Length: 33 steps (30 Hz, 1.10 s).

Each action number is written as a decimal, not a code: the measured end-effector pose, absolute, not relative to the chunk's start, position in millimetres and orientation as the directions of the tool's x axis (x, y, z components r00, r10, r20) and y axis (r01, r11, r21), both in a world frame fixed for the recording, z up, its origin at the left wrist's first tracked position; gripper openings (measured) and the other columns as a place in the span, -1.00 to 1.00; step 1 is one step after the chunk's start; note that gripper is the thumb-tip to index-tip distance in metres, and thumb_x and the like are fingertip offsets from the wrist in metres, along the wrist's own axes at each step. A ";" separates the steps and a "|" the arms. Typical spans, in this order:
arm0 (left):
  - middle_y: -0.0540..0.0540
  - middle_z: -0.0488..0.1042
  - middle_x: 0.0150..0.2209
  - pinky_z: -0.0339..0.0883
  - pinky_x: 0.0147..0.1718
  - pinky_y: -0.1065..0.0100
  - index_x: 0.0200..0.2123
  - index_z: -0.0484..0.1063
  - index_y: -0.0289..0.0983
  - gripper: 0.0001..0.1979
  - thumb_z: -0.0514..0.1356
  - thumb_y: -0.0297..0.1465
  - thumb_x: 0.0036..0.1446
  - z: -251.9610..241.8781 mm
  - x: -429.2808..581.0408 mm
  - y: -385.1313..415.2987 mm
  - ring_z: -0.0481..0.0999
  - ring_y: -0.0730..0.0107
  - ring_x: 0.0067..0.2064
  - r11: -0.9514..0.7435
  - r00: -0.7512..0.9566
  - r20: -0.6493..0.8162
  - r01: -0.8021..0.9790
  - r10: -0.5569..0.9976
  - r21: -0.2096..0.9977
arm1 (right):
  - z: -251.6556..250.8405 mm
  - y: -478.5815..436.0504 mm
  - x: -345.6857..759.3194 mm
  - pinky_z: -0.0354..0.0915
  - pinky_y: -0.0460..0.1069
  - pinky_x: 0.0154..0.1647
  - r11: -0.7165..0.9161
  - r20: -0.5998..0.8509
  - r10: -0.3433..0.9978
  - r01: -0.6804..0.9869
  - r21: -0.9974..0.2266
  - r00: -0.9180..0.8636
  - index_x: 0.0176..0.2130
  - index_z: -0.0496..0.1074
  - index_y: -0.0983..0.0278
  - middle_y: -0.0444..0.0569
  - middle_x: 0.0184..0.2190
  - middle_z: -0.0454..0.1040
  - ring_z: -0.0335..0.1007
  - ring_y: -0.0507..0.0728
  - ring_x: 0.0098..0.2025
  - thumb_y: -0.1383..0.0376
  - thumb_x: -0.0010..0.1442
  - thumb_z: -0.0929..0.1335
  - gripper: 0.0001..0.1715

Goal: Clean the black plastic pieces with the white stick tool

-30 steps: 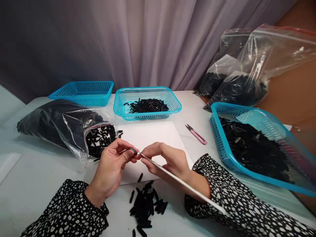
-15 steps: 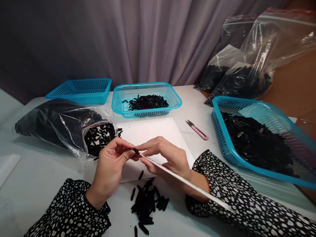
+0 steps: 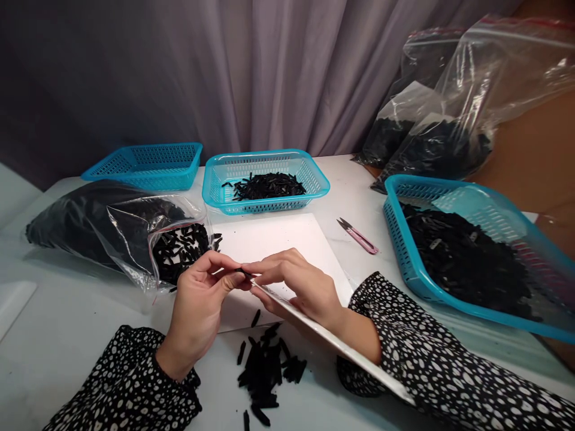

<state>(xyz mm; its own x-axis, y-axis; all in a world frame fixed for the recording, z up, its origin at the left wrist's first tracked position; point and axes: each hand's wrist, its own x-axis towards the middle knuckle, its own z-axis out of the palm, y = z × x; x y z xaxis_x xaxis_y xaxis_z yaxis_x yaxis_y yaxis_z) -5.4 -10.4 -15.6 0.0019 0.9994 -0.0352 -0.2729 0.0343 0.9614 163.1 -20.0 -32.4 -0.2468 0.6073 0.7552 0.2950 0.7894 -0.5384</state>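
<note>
My left hand (image 3: pixel 195 308) pinches a small black strip (image 3: pixel 243 272) between thumb and fingers. My right hand (image 3: pixel 314 290) holds a long, thin white piece (image 3: pixel 350 352), seen nearly edge-on, which slopes down to the right past my wrist. Its upper end meets the black strip where my fingertips come together; the fingers partly hide the contact. Below my hands lies a loose pile of black strips (image 3: pixel 263 371). Beside my left hand, an open clear bag (image 3: pixel 121 221) full of black pieces spills some from its mouth.
A white sheet (image 3: pixel 287 230) lies under my hands. Behind it stands a blue basket (image 3: pixel 321 187) with black strips, next to another blue basket (image 3: pixel 179 179). Pink-handled thread snips (image 3: pixel 359 236) lie to the right, near a large blue basket (image 3: pixel 404 263) and clear bags (image 3: pixel 462 146) of black pieces.
The white piece has tilted a little, its lower end now nearer to me. My right-hand fingers have shifted slightly left over the black strip. My left hand keeps its pinch.
</note>
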 end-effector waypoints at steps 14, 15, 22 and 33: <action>0.01 0.60 -0.50 0.46 -0.46 0.54 -0.40 0.54 -0.26 -0.74 0.54 -0.39 -0.12 -8.4 -5.1 -13.0 0.58 0.49 -0.48 0.140 0.125 -0.103 -0.336 0.987 0.931 | -42.7 -9.8 169.0 0.46 0.13 -0.10 0.768 0.748 0.634 0.271 -0.580 -0.196 -0.18 0.42 0.26 0.14 -0.03 0.61 0.55 0.19 -0.07 0.40 0.38 0.33 -0.94; 0.00 0.60 -0.50 0.46 -0.46 0.53 -0.42 0.54 -0.27 -0.74 0.55 -0.38 -0.13 -8.2 -5.0 -12.8 0.58 0.48 -0.48 0.133 0.112 -0.102 -0.325 0.988 0.936 | -45.6 -10.4 168.0 0.49 0.13 -0.12 0.686 0.679 0.725 0.203 -0.699 -0.112 -0.19 0.42 0.24 0.12 -0.04 0.62 0.58 0.18 -0.09 0.37 0.35 0.37 -0.97; 0.02 0.59 -0.49 0.48 -0.39 0.54 -0.41 0.57 -0.24 -0.78 0.53 -0.37 -0.09 -9.8 -9.2 -10.4 0.58 0.49 -0.43 0.188 0.155 -0.139 -0.372 0.978 0.909 | -45.6 -15.7 168.0 0.54 0.11 -0.16 0.574 0.575 0.815 -0.029 -0.818 -0.070 -0.27 0.44 0.24 0.09 -0.05 0.65 0.64 0.18 -0.11 0.36 0.28 0.42 -0.93; 0.00 0.51 -0.48 0.39 -0.45 0.66 -0.35 0.57 -0.27 -0.84 0.48 -0.43 0.01 -4.2 -25.4 -6.7 0.49 0.59 -0.45 0.580 0.540 -0.322 -0.418 0.778 0.699 | -37.9 -11.1 174.2 0.54 0.08 -0.16 0.858 0.819 0.508 0.075 -0.508 -0.267 -0.19 0.48 0.29 0.19 -0.09 0.64 0.59 0.15 -0.09 0.37 0.35 0.36 -0.93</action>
